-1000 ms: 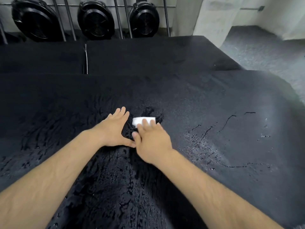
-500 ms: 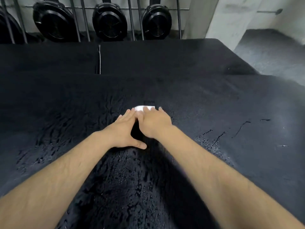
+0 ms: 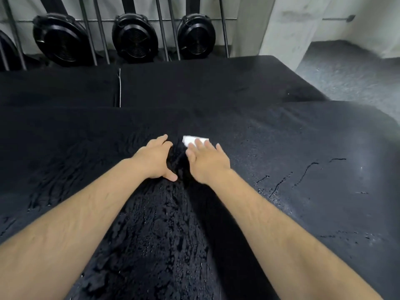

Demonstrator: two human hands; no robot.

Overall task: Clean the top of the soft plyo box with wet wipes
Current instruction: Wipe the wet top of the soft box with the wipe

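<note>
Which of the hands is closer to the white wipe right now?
Right. The right hand presses flat on the wet wipe; the left hand lies on the plyo box just left of the wipe, not touching it.

I see the box top [image 3: 292, 137] is black and bumpy, shiny where wet, dull at its edges. The wipe [image 3: 190, 140] looks white and soft. The thin bars [image 3: 223, 29] look like dark metal.
</note>
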